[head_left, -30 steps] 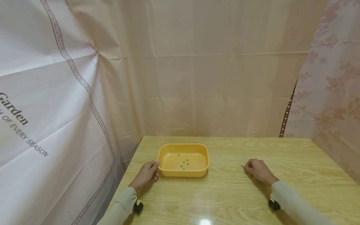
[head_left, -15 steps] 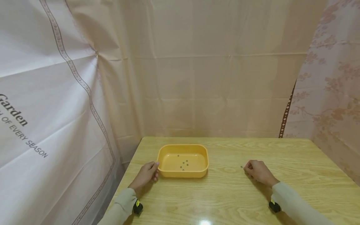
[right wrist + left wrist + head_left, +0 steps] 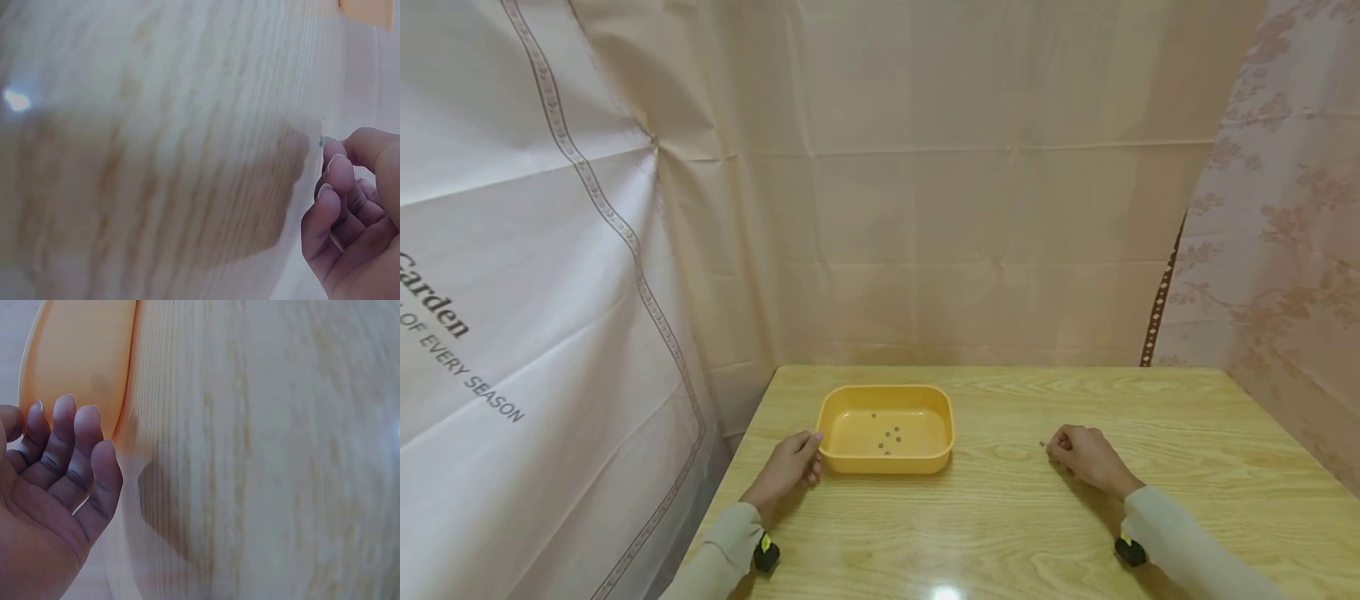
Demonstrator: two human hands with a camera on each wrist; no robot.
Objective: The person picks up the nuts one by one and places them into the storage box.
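A yellow plastic basin (image 3: 886,464) stands on the table, left of centre in the head view. Inside lie several small grey metal nuts (image 3: 898,439), tiny in the picture. My left hand (image 3: 787,471) holds the basin's left rim, thumb on top; the left wrist view shows its fingers curled against the outer wall (image 3: 94,356). To the right, my right hand (image 3: 1088,458) is low over the table with curled fingers. At its thumb and index fingertips a small grey nut (image 3: 1042,444) is pinched, partly hidden in the right wrist view.
The wood-grain table (image 3: 1000,517) stretches out around the basin and both hands. Beige cloth (image 3: 925,250) hangs behind its far edge, with printed cloths at left and right. A dark wrist device (image 3: 1130,551) sits under the right sleeve, another under the left.
Hardly anything differs. Both hands, the basin and the nuts keep their places, and the whole head view has shifted very slightly.
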